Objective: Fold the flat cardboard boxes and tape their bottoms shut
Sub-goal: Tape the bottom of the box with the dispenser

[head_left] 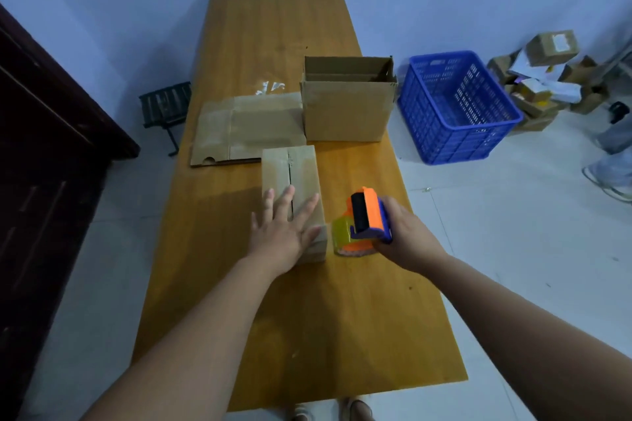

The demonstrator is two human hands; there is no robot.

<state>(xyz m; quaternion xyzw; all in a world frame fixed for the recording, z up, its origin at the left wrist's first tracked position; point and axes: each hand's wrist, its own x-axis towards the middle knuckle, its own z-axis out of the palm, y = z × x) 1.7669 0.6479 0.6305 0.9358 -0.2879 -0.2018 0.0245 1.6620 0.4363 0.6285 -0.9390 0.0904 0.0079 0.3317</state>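
- The small box (302,166) stands near the middle of the bench (307,318), with its closed flaps facing up. The two flaps meet in a dark seam that runs away from the person.
- The left hand (285,227) lies flat on the near end of this box. Its fingers are straight and spread across the seam, so this grip is not closed on anything.
- The right hand (407,236) holds the tape dispenser (367,215), orange and blue, with its grip curled tight around the body. The yellowish tape roll (342,232) sits just beside the near right corner of the small box. Whether tape already touches the cardboard I cannot tell, because the view is blurred there.
- Behind the small box, to the left, a flat cardboard (246,126) lies on the bench, and one corner hangs over the left edge.
- At the right of it an open box (345,113) stands upright, flaps up, touching the flat cardboard.
- A scrap of clear plastic (270,87) lies just behind the flat cardboard.
- On the floor, right of the bench, stands a blue crate (458,106), and beyond it a pile of parcels (543,79).
- At the left stands a dark cabinet (44,147), and a small black rack (167,106) is near the bench.
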